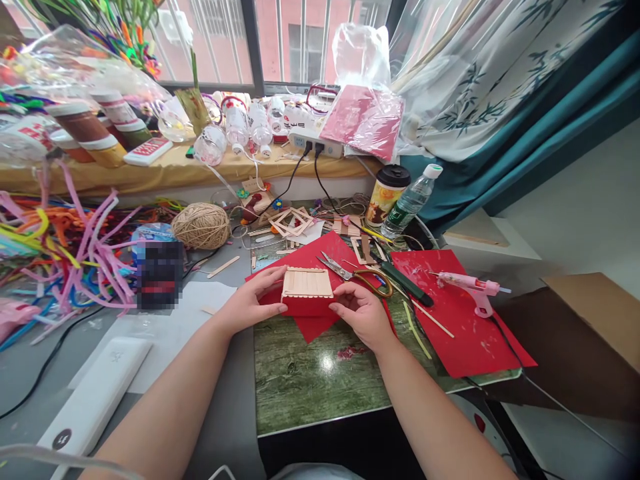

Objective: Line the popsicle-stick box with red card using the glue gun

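A small box of wooden craft sticks [307, 283] with a red front side is held between my two hands above the table. My left hand [257, 297] grips its left end, thumb at the front corner and fingers behind. On the right end, my right hand [361, 310] pinches the box with thumb and fingertips. Beneath it lies a red sheet [320, 327]. Just behind my right hand, scissors [357, 273] with gold handles rest partly open on the red sheet. What the box holds inside is hidden.
A pink glue gun [467, 283] lies on another red sheet [480, 347] at right, its cord running off the table edge. Behind stand a water bottle [411, 200] and a lidded cup [386, 195]. Left are a twine ball [201, 225], pipe cleaners [90, 233] and a white power bank [95, 400].
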### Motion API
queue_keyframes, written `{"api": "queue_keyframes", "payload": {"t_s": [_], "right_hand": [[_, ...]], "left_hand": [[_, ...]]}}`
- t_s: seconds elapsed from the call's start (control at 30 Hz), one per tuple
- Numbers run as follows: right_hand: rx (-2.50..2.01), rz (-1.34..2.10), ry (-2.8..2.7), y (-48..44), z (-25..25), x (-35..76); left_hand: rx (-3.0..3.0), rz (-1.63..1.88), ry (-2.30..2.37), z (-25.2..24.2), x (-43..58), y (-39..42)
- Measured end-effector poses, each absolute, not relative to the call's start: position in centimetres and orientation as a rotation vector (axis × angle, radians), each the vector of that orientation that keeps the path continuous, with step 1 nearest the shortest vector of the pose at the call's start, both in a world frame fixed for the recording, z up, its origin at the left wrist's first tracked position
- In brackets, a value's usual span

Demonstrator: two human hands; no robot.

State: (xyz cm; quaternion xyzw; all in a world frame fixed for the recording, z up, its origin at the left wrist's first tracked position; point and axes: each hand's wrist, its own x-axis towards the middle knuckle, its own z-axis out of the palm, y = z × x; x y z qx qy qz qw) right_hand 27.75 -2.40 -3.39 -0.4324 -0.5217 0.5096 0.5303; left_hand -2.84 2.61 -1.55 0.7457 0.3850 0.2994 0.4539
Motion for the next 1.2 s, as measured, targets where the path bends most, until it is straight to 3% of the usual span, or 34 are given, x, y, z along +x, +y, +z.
{"api": "queue_keyframes", "payload": {"t_s": [0.7,1.2], "right_hand": [[-1.116,1.128,-1.266,-2.1,-4.8,27.3],[-1.318,0.653,-1.628,-2.1,-3.9,28.6]], "left_hand": [[2.247,0.916,1.007,1.0,-1.7,0.6],[2.478,0.972,0.919,0.0,-0.6,0.1]]}}
